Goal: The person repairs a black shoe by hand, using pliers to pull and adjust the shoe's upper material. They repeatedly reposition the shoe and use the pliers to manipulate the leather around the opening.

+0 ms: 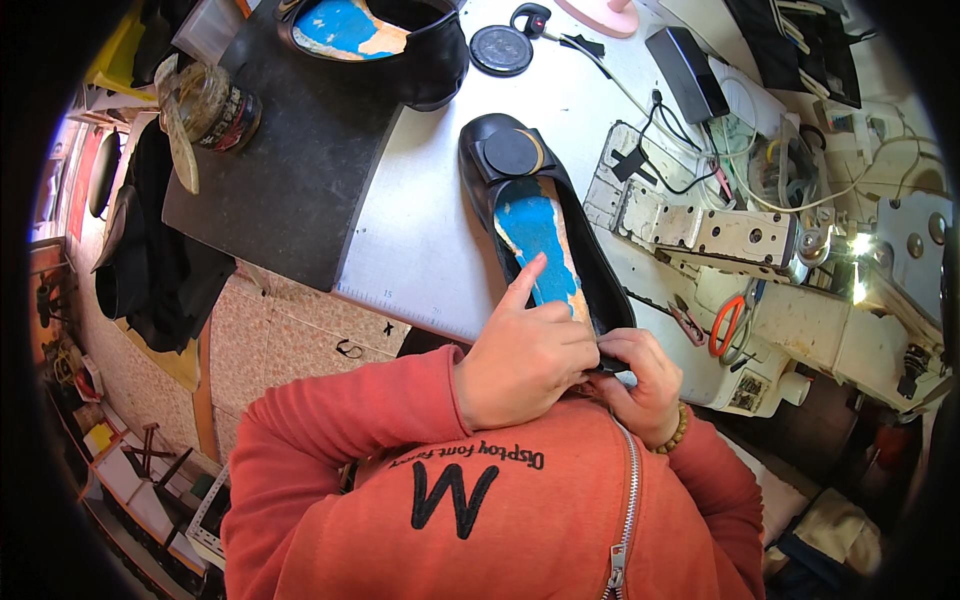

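Observation:
A black flat shoe [584, 225] with a round black ornament lies on the white table, toe pointing away from me and heel close to my body. Its insole [530, 222] is blue, with torn, tan patches along the edges. My left hand [528, 350] is curled at the heel rim, its index finger stretched over the insole. On the other side of the heel, my right hand [645, 380] pinches the rim between thumb and fingers. The fingertips of both hands meet at the heel, and what lies between them is partly hidden.
A second black shoe [430, 60] sits on a dark mat [290, 180] at the far left, near an open jar [222, 110] and a spatula-like stick [182, 150]. Sewing machine [730, 235], orange-handled scissors [726, 325], cables and a black box [688, 72] stand right.

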Tool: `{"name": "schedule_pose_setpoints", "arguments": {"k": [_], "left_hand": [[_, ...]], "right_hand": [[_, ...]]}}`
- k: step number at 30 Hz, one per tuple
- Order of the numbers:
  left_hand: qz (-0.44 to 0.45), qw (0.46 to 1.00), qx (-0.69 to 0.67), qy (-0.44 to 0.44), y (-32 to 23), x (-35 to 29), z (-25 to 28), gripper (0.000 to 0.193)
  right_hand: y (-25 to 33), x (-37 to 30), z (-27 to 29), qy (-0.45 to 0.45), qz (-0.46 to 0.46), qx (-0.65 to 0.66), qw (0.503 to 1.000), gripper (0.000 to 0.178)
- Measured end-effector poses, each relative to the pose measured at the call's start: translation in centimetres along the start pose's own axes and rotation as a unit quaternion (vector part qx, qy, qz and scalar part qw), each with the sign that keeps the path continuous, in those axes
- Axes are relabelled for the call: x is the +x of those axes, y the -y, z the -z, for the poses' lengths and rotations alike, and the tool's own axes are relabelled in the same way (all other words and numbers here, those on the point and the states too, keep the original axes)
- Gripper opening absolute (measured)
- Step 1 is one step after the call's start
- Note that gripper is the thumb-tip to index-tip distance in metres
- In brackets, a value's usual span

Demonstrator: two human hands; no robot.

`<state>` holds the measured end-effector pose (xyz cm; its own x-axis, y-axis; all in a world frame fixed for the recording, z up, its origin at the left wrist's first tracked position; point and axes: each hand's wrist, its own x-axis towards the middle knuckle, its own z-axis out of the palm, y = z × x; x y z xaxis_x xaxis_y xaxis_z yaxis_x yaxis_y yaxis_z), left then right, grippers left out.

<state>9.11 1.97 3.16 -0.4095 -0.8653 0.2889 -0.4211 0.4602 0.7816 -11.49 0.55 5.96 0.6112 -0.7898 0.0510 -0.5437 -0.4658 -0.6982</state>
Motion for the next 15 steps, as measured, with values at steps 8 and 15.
{"name": "schedule_pose_setpoints", "arguments": {"k": [8, 15], "left_hand": [[-0.049, 0.993, 0.049, -0.101, 0.5, -1.1, -1.0, 0.008], [-0.041, 0.989, 0.021, -0.140, 0.6, -1.6, -1.8, 0.007]], "right_hand": [[1.7, 2.1, 3.3, 0.135, -0.001, -0.052, 0.989, 0.032], [1.0, 2.0, 1.9, 0.061, 0.092, -0.080, 0.991, 0.025]]}}
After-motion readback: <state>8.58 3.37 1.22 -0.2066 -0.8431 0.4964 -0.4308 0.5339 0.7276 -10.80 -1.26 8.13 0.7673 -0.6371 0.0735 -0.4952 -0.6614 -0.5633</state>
